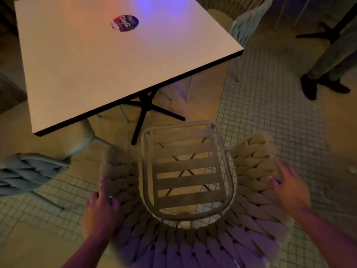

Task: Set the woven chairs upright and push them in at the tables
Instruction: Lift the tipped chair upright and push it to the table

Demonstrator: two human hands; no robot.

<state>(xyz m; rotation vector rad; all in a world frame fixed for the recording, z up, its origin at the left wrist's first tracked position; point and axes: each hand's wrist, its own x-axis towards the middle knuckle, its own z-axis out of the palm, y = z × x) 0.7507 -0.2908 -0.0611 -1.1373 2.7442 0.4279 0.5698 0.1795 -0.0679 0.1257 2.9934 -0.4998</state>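
A beige woven chair (185, 238) stands upright right in front of me, its slatted seat (187, 167) facing the square white table (96, 64). The seat's front edge sits just short of the table's near edge. My left hand (102, 207) rests on the left side of the woven backrest with fingers spread over the weave. My right hand (289, 188) lies flat against the right side of the backrest, fingers apart and blurred. Neither hand is curled round the weave.
A blue-grey woven chair (29, 171) stands at the left, another blue-grey woven chair (243, 26) at the table's far right corner. The table's black cross base (146, 109) is ahead of the seat. A person's legs and dark shoes (324, 82) stand at the right on the tiled floor.
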